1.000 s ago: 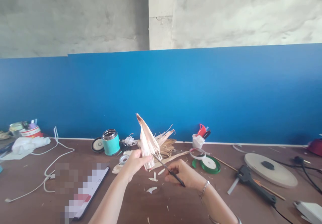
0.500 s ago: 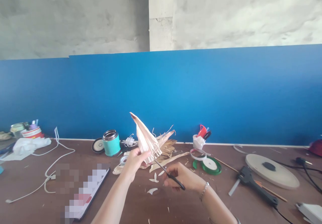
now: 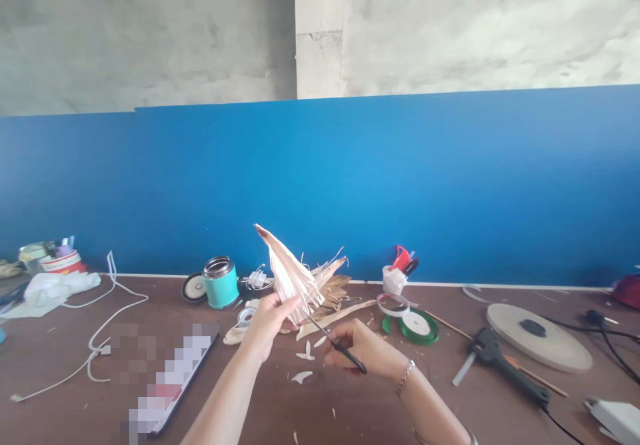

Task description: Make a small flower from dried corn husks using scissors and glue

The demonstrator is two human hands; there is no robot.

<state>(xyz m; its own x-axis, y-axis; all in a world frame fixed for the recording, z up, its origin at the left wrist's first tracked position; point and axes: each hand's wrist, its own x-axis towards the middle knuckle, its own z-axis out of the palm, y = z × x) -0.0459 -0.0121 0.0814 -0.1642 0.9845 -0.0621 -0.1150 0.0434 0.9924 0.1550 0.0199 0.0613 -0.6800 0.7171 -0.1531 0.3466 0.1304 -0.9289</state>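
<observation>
My left hand [image 3: 267, 325] pinches the lower end of a pale dried corn husk [image 3: 293, 275], which fans upward to a brownish tip. Closed around black-handled scissors [image 3: 345, 353], my right hand [image 3: 357, 348] sits to the lower right of the husk. The blades point up and left at the husk's bottom edge; whether they are cutting into it I cannot tell. Behind the held piece lies a pile of more dried husks [image 3: 335, 291]. Small cut scraps [image 3: 302, 377] are scattered on the brown table [image 3: 280, 411] below.
Left are a turquoise thermos jar [image 3: 221, 288], a white cable [image 3: 107, 328] and a blurred-out flat device [image 3: 175, 385]. On the right stand a cup of pens [image 3: 394, 281], green ribbon [image 3: 430, 331], a glue gun [image 3: 510, 365] and a round lid [image 3: 537, 338]. A blue partition [image 3: 320, 178] closes the back.
The whole view has shifted very slightly. Both hands, the corn husk and the scissors keep nearly the same position.
</observation>
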